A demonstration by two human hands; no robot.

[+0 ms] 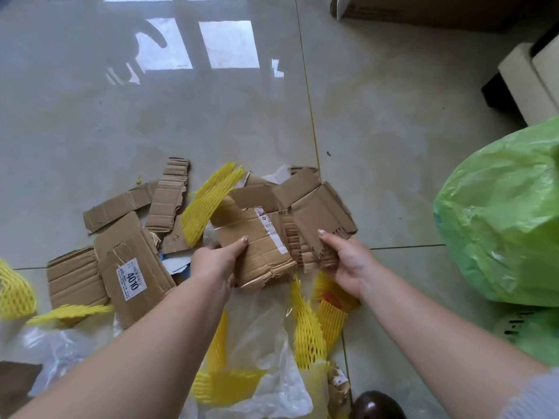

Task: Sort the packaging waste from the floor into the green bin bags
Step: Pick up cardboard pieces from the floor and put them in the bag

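Torn brown cardboard pieces lie scattered on the shiny tiled floor, mixed with yellow foam netting (208, 204) and clear plastic film (263, 337). My left hand (216, 260) grips a folded cardboard piece with a white label (257, 246), thumb on top. My right hand (344, 261) grips another stack of torn cardboard (317, 207) right beside it. Both pieces are lifted slightly above the pile. A green bin bag (502, 219) bulges at the right edge, close to my right arm.
A flat cardboard sheet with a "4010" label (130, 267) lies left of my hands. More yellow netting (311, 325) and a dark shoe tip (375, 406) are near the bottom. A large box (423, 7) and furniture (529, 80) stand at the upper right.
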